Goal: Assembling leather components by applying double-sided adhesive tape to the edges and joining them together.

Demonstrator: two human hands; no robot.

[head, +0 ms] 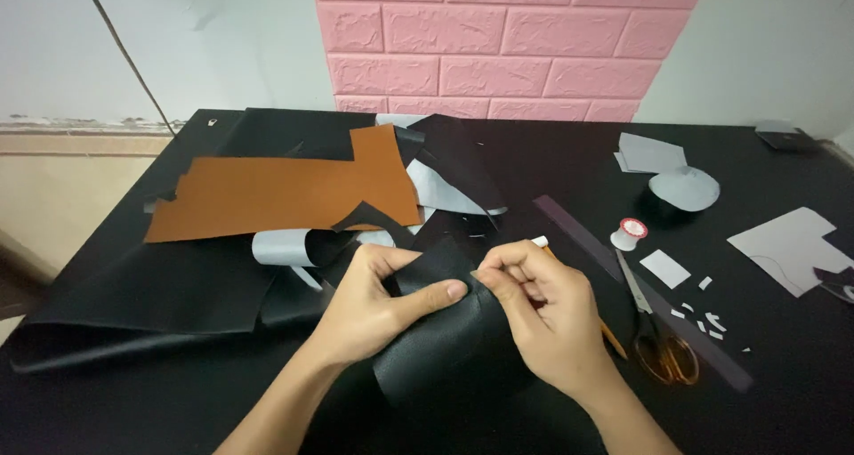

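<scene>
Pinching a black leather piece (445,330) low in the middle of the frame, both hands hold it just above the black surface (783,393). The left hand (378,308) has its grip closed on the piece, thumb flat on top, fingers curled under. The right hand (543,317) has its grip closed too, fingertips (489,273) nipping the top edge; a pencil (609,335) sticks out beside it. Both wrists come up from the bottom. Scissors (658,339) lie right of the hands. An orange sheet (276,193) lies at upper left.
</scene>
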